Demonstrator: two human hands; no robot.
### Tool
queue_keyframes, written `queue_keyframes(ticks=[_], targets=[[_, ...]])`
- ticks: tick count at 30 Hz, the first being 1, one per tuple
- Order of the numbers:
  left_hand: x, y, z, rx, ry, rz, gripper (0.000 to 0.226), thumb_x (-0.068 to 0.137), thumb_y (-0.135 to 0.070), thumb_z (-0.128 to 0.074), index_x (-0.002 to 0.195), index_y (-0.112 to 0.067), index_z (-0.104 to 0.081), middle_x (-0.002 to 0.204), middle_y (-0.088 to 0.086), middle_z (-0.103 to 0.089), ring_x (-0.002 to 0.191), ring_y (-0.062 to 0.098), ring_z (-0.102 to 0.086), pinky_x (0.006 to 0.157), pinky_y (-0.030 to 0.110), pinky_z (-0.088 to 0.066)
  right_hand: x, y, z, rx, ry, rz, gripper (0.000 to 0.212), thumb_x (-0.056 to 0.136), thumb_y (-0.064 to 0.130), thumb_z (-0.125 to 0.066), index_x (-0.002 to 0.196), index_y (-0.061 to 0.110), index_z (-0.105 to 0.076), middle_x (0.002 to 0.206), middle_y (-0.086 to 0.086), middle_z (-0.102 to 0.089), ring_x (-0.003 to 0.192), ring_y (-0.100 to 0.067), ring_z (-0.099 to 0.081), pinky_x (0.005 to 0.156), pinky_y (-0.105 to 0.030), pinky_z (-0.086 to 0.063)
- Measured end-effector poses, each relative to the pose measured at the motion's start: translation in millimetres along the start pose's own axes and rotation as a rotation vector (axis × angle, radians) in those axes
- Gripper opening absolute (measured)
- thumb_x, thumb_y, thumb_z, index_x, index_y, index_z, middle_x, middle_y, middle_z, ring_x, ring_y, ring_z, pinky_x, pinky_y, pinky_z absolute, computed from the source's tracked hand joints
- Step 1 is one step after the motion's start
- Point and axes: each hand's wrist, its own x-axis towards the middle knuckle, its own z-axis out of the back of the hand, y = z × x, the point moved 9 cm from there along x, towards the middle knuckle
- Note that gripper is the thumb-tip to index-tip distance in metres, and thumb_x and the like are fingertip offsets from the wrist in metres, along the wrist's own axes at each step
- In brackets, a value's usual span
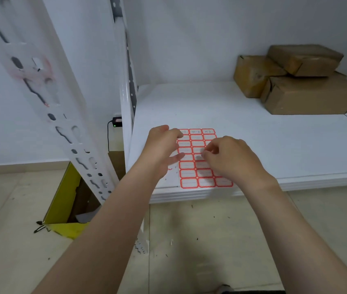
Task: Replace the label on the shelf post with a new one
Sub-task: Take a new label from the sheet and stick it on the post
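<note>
Hands: left hand (163, 145) spread on label sheet (205, 179) | right hand (231, 159) curled, pinching it

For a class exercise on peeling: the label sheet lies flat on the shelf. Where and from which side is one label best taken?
Probably at a rounded corner of a label, picked loose from above, then pinched and peeled. The sheet lies flat on the shelf, so no edge stands free. The left hand can press the sheet down.
</note>
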Motion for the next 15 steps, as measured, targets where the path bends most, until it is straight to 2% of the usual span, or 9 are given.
queue_keyframes(ticks=[2, 4, 5, 7, 10, 12, 15], targets=[[-2, -4, 3, 0.022, -0.006, -0.013, 0.044, 0.1, -0.011, -0.061, 0.144, -0.017, -0.056, 0.128, 0.005, -0.062, 0.119, 0.029, -0.065, 0.091, 0.043, -0.063, -2, 1, 3, -0.025, 0.012, -0.014, 0.023, 0.103, 0.042, -0.062, 0.11, 0.027, -0.078, 0.111, 0.003, -0.076, 0.107, -0.027, -0.067, 0.092, -0.042, -0.058], [-4, -10, 6, 0.141, -0.027, -0.073, 0.043, 0.102, -0.012, -0.059, 0.144, -0.022, -0.054, 0.137, 0.003, -0.059, 0.126, 0.029, -0.06, 0.1, 0.047, -0.059, -3, 2, 3, -0.05, 0.046, -0.032, 0.024, 0.102, 0.046, -0.066, 0.115, 0.027, -0.074, 0.112, 0.003, -0.074, 0.099, -0.023, -0.068, 0.083, -0.036, -0.053], [-5, -12, 6, 0.205, -0.037, -0.104, 0.043, 0.103, -0.013, -0.059, 0.144, -0.024, -0.053, 0.142, 0.003, -0.056, 0.129, 0.029, -0.058, 0.103, 0.049, -0.057, -4, 4, 2, -0.052, 0.056, -0.033, 0.028, 0.101, 0.048, -0.069, 0.121, 0.028, -0.072, 0.116, 0.003, -0.072, 0.101, -0.022, -0.068, 0.083, -0.035, -0.053], [-7, -14, 5, 0.272, -0.041, -0.131, 0.04, 0.105, -0.015, -0.058, 0.143, -0.026, -0.052, 0.144, 0.004, -0.054, 0.131, 0.029, -0.057, 0.104, 0.051, -0.057, -2, 6, -1, -0.039, 0.033, -0.02, 0.046, 0.097, 0.052, -0.073, 0.136, 0.03, -0.063, 0.137, 0.001, -0.067, 0.121, -0.024, -0.064, 0.093, -0.041, -0.054], [-10, -16, 1, 0.329, -0.012, -0.128, 0.036, 0.106, -0.017, -0.057, 0.14, -0.025, -0.054, 0.133, 0.0, -0.055, 0.127, 0.029, -0.059, 0.102, 0.052, -0.058, 3, 2, -8, -0.095, 0.053, -0.038, 0.082, 0.088, 0.066, -0.076, 0.156, 0.034, -0.041, 0.161, -0.001, -0.047, 0.148, -0.032, -0.039, 0.113, -0.054, -0.043], [-13, -17, -3, 0.385, 0.016, -0.129, 0.035, 0.106, -0.019, -0.057, 0.141, -0.025, -0.054, 0.126, -0.002, -0.054, 0.124, 0.027, -0.059, 0.101, 0.053, -0.058, 2, 0, -17, -0.145, 0.131, -0.059, 0.096, 0.085, 0.071, -0.076, 0.161, 0.034, -0.032, 0.166, -0.002, -0.041, 0.153, -0.035, -0.032, 0.119, -0.056, -0.035], [-15, -15, -6, 0.41, 0.053, -0.09, 0.037, 0.106, -0.021, -0.058, 0.142, -0.024, -0.051, 0.127, -0.001, -0.054, 0.122, 0.027, -0.057, 0.099, 0.054, -0.059, 2, 0, -22, -0.146, 0.16, -0.027, 0.098, 0.083, 0.07, -0.079, 0.161, 0.035, -0.031, 0.164, 0.0, -0.042, 0.152, -0.034, -0.032, 0.119, -0.056, -0.034]])
